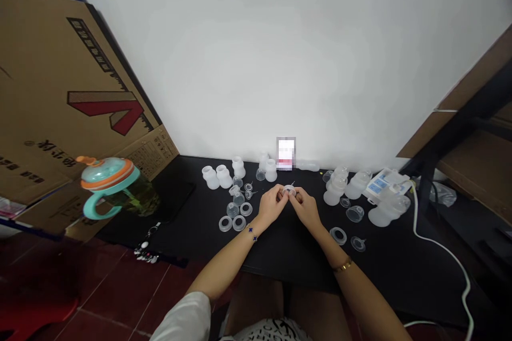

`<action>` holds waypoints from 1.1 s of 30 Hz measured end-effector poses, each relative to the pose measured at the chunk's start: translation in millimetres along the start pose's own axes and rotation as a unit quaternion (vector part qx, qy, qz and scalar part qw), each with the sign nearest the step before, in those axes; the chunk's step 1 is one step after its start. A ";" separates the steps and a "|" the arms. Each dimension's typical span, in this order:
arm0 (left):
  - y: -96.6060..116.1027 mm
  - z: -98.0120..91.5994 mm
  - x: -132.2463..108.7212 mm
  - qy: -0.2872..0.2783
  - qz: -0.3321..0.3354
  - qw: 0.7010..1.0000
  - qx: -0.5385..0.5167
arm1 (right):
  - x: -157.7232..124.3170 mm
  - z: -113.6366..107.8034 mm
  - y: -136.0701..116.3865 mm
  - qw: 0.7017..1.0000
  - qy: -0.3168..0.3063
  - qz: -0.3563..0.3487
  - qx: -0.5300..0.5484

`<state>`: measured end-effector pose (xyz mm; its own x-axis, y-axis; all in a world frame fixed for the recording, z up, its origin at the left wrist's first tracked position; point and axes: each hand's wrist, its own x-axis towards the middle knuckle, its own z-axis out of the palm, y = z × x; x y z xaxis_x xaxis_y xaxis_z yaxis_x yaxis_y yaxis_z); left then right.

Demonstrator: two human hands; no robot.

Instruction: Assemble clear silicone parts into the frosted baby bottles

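Note:
My left hand [272, 204] and my right hand [304, 206] meet over the middle of the black table. Between them their fingertips pinch a small clear round plastic piece [289, 189] with a thin stem sticking up. To the left lie several white screw rings, one ring [239, 222] nearest my left wrist, with clear domed caps [232, 209] and small stemmed discs [248, 188] behind. Right of my right hand are another ring [338, 235], a stemmed disc [358, 244], a clear cap [354, 213] and a translucent baby bottle [335, 189].
Several white bottle bodies [224, 176] stand near the wall. A bright phone-like screen [286, 152] leans there. At the right are a labelled white box [384, 185] and a white cable [440, 252]; at the left, a large teal-lidded jug [138, 194], a bead strap [146, 250] and a cardboard box [48, 90].

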<state>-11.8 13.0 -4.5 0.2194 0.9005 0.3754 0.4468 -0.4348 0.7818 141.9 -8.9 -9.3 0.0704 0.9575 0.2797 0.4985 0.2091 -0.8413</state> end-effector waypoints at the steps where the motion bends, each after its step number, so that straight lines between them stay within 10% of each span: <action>1: 0.8 -0.4 -0.4 0.001 -0.002 1.000 -0.010 | -0.1 0.2 0.2 1.000 -0.001 0.000 -0.002; 33: -3.8 -2.9 3.1 -0.005 0.003 1.000 0.008 | 2.5 -0.7 -1.0 0.994 -0.016 0.046 0.095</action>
<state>-15.3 17.4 -4.8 0.2300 0.8980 0.3751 0.4599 -0.4399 0.7714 142.2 -6.9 -7.4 0.0783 0.9794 0.1859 0.3189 0.1521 -0.9355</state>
